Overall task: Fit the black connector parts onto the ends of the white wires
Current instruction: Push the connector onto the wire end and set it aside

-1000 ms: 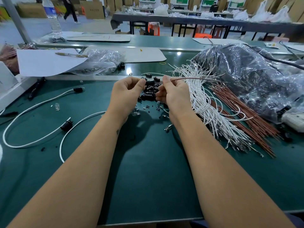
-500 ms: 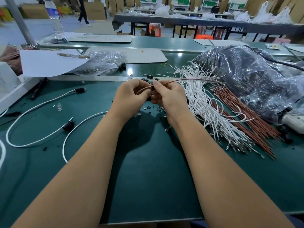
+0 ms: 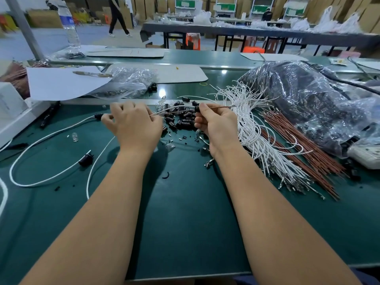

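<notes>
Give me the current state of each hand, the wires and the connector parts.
left hand: closed on wires, above mat.
right hand: pinching a black connector threaded on wires.
loose black connectors: heaped between hands.
white wires: loose bundle, right.
brown wires: bundle beside white.

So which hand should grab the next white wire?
Probably the right hand: the white wires lie just beside it, though its grip pinches a connector. The left hand sits farther away.

Bare green mat (image 3: 185,212) lies open between the forearms, while black connector parts (image 3: 181,120) crowd the gap between the hands, white wires (image 3: 253,128) fan right and a looped white cable (image 3: 41,140) sprawls left
</notes>
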